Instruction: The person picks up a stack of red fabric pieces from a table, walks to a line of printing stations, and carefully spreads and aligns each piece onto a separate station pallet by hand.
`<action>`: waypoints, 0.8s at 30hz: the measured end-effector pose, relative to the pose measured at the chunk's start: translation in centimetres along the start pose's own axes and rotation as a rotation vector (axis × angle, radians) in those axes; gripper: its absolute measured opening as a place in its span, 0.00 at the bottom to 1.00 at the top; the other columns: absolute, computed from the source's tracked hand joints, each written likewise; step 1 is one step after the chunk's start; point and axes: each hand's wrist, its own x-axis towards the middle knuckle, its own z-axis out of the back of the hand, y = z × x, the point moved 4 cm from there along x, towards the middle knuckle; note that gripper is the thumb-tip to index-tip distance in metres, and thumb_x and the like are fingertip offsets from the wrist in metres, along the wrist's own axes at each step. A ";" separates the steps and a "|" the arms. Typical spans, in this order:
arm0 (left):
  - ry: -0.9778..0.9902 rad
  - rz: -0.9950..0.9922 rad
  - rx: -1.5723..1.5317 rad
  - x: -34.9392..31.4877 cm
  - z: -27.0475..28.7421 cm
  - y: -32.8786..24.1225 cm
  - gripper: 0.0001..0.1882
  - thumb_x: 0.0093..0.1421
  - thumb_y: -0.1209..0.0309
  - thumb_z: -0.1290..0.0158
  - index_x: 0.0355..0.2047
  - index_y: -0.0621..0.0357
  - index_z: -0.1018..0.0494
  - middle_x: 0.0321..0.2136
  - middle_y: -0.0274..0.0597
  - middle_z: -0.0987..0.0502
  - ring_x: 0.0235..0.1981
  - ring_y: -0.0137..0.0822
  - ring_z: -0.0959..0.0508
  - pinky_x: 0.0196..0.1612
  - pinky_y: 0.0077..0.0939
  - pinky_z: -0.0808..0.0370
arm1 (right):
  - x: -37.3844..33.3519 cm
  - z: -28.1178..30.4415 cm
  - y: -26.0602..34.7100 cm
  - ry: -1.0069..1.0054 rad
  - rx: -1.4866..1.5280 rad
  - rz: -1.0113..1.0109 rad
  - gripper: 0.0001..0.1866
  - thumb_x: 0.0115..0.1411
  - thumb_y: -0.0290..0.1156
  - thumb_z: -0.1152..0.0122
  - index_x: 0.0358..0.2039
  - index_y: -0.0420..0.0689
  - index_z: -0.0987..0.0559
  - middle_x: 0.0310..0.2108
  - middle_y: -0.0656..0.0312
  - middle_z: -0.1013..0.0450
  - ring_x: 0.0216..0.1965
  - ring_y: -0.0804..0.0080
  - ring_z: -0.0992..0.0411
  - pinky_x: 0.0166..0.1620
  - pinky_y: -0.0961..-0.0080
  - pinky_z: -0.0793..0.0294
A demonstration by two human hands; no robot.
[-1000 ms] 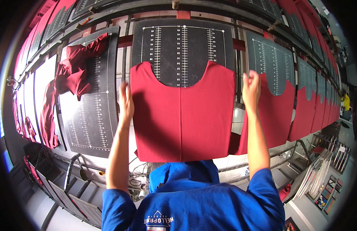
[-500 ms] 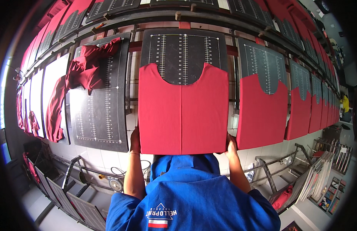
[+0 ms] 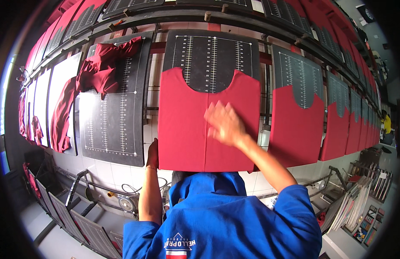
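A red shirt-shaped fabric piece point(image 3: 182, 129) with a scooped neckline covers the lower part of a black board point(image 3: 226, 54) straight ahead. White ruler scales run up the board's bare top, and a thin crease or line runs down the fabric's middle. My right hand point(image 3: 227, 124) lies flat on the fabric, right of that line, fingers stretched out toward the upper left. At the board's lower left edge, my left hand point(image 3: 152, 154) rests against its side; its fingers are mostly hidden.
On the left, crumpled dark red fabric point(image 3: 98, 71) lies across another marked board point(image 3: 111, 125). Several boards with red fabric point(image 3: 295, 129) line up to the right. A metal rail point(image 3: 178, 17) crosses behind. Flat frames point(image 3: 351, 207) stack at lower right.
My right hand has left the board's right edge and moved up and inward onto the fabric, opening flat. My left hand stays at the left edge. The view has shifted slightly.
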 end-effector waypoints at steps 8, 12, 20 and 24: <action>-0.274 -0.079 0.187 -3.1 8.5 8.9 0.27 0.72 0.50 0.62 0.47 0.64 0.28 0.33 0.44 0.21 0.31 0.31 0.23 0.35 0.22 0.27 | -5.5 -7.9 16.9 0.192 0.418 0.667 0.41 0.58 0.64 0.50 0.66 0.52 0.37 0.69 0.56 0.45 0.71 0.54 0.51 0.71 0.48 0.56; -0.402 -0.139 0.644 -9.1 10.3 12.7 0.25 0.69 0.54 0.57 0.45 0.68 0.26 0.36 0.53 0.21 0.36 0.42 0.22 0.42 0.35 0.28 | 9.2 -4.4 9.0 0.039 0.323 0.569 0.39 0.57 0.61 0.46 0.63 0.50 0.31 0.69 0.56 0.44 0.71 0.55 0.51 0.71 0.46 0.58; -0.634 -0.207 0.678 -17.2 1.7 10.6 0.23 0.69 0.63 0.53 0.59 0.66 0.36 0.55 0.59 0.31 0.55 0.52 0.29 0.56 0.38 0.31 | 9.1 -6.2 13.6 0.001 0.275 0.485 0.38 0.60 0.55 0.50 0.62 0.40 0.34 0.66 0.50 0.40 0.68 0.52 0.46 0.69 0.49 0.51; -0.684 -0.488 0.953 -19.7 -3.0 6.6 0.24 0.64 0.72 0.50 0.60 0.65 0.37 0.60 0.59 0.35 0.62 0.55 0.37 0.64 0.47 0.41 | -1.2 -2.6 6.6 0.151 0.434 0.418 0.29 0.54 0.43 0.45 0.56 0.45 0.25 0.60 0.54 0.31 0.64 0.57 0.38 0.66 0.56 0.43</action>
